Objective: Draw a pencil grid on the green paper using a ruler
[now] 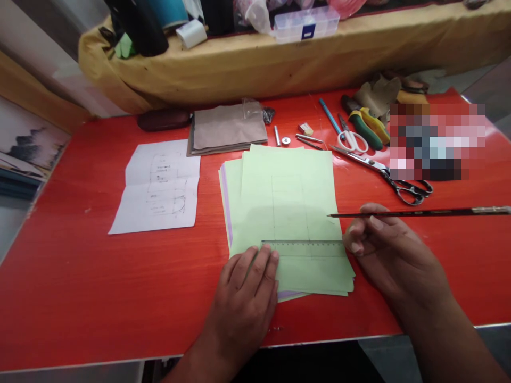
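Observation:
My left hand lies flat on the lower left of a stack of pale green paper sheets, its fingertips on the end of a clear plastic ruler. The ruler lies level across the sheets, and faint pencil lines show above it. My right hand is raised over the stack's right edge, pinching a long dark pencil. The pencil's point is in the air over the paper, near the sheet's right edge. A lilac sheet shows beneath the stack's left side.
Two sketched paper sheets lie left of the stack. Behind it are folded brown material, a dark pouch, and small metal tools. Scissors lie to the right. All rest on a red table. A pixelated patch hides the far right.

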`<move>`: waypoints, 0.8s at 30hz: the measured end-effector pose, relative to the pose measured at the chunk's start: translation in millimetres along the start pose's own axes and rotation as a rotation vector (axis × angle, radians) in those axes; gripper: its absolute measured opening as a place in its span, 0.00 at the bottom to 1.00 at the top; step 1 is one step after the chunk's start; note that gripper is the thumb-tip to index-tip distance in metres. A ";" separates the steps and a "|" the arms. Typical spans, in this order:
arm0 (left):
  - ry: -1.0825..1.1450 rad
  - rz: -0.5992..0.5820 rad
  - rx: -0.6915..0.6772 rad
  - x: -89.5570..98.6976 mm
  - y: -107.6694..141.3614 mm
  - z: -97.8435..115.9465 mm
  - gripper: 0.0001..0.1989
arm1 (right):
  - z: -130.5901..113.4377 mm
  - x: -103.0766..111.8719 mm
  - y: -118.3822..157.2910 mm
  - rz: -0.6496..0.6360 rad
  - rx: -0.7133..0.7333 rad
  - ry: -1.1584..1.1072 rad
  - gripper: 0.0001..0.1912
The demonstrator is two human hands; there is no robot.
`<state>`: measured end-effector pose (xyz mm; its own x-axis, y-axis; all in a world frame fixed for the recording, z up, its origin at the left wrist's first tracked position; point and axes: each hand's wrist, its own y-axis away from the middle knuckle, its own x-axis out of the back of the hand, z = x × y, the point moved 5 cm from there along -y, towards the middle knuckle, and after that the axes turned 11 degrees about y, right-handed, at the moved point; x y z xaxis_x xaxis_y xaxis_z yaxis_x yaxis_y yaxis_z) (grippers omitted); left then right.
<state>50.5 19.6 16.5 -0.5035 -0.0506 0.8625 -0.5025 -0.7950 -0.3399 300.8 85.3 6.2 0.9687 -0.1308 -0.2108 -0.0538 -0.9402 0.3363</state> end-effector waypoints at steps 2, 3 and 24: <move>0.003 -0.005 0.001 -0.4 0.5 -0.1 0.20 | -0.6 0.1 0.3 0.003 0.011 0.011 0.06; 0.002 -0.006 0.000 -0.6 0.7 -0.2 0.20 | -1.0 0.1 0.4 0.006 0.015 0.013 0.05; 0.014 -0.002 -0.005 -1.3 0.9 -0.5 0.20 | -1.5 -1.0 0.1 -0.014 -0.008 -0.089 0.09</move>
<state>50.3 19.2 14.8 -0.5121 -0.0401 0.8580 -0.5073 -0.7920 -0.3398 300.2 85.9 7.8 0.9441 -0.1451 -0.2960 -0.0379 -0.9398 0.3396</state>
